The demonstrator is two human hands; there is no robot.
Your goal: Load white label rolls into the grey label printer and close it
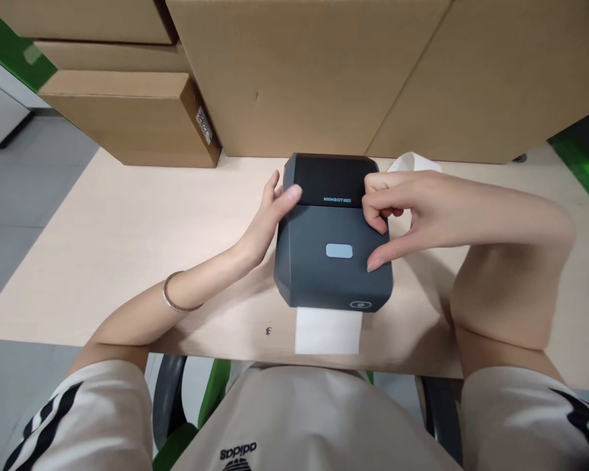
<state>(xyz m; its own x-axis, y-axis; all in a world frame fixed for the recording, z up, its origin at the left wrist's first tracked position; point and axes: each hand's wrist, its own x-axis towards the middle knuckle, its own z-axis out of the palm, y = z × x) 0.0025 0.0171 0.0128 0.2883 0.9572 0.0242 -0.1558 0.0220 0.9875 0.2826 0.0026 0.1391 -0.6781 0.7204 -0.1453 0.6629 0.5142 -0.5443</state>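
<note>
A dark grey label printer (309, 261) with a black front panel and a pale blue button (339, 251) sits on the table in front of me. A blank white label strip (328, 332) sticks out from its near side. My left hand (269, 219) grips the printer's left side, thumb on the top edge and fingers along the side. Over the right side of the lid is my right hand (397, 206), its fingers curled and its thumb stretched apart, with a gap between them. Behind the right wrist, white paper (415, 161) curves up, partly hidden.
Large cardboard boxes (304, 78) stand along the far edge of the light wood table (177, 222). A flatter carton (118, 124) with a label stands at the far left. The table's near edge is close to my body, and a chair armrest (169, 399) shows below it.
</note>
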